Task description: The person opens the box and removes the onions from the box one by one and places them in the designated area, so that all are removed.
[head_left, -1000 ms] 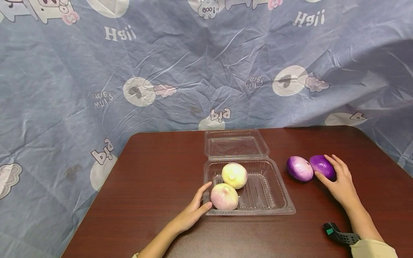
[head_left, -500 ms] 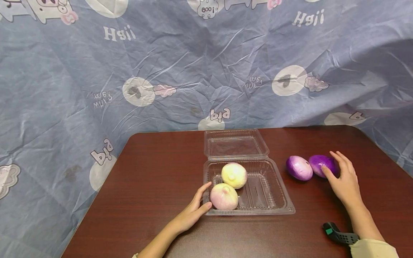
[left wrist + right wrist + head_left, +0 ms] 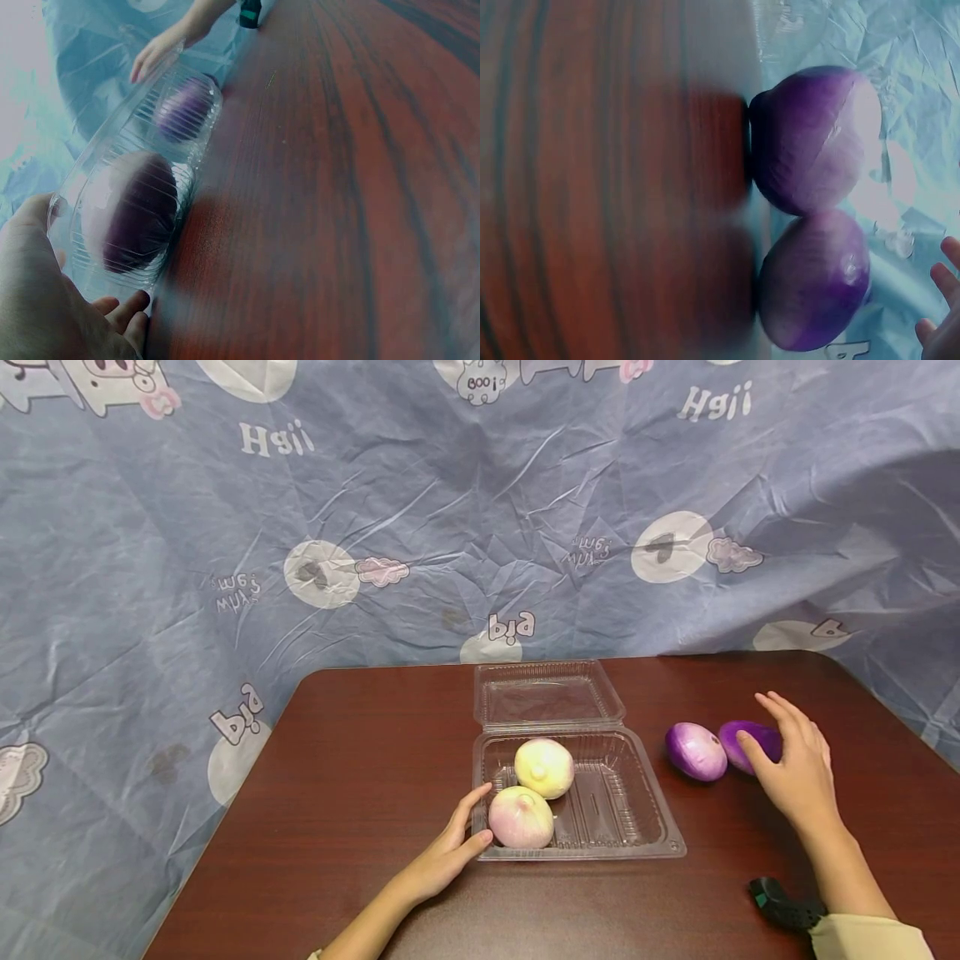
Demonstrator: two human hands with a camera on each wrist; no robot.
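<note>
Two pale onions, a near one [image 3: 521, 817] and a far one [image 3: 544, 769], lie in the left part of a clear plastic container [image 3: 654, 802] with its lid folded back. My left hand [image 3: 444, 856] holds the container's near left edge, thumb and fingers at its rim; in the left wrist view the fingers curve about its end. On the table to the right sit two purple onions, the left one [image 3: 696, 752] touching the right one [image 3: 738, 748]. Over the right one hovers my right hand [image 3: 801, 777], fingers spread, holding nothing. The right wrist view shows its fingertips apart from both onions.
The container's transparent lid [image 3: 551, 693] lies open toward the back of the brown table [image 3: 360, 777]. A blue printed cloth [image 3: 420, 527] hangs behind the table. A black strap device [image 3: 783, 906] sits at my right wrist.
My right hand has come away from the right purple onion, first slightly rightward, then upward with its fingers raised. The left hand and the container have stayed in place.
</note>
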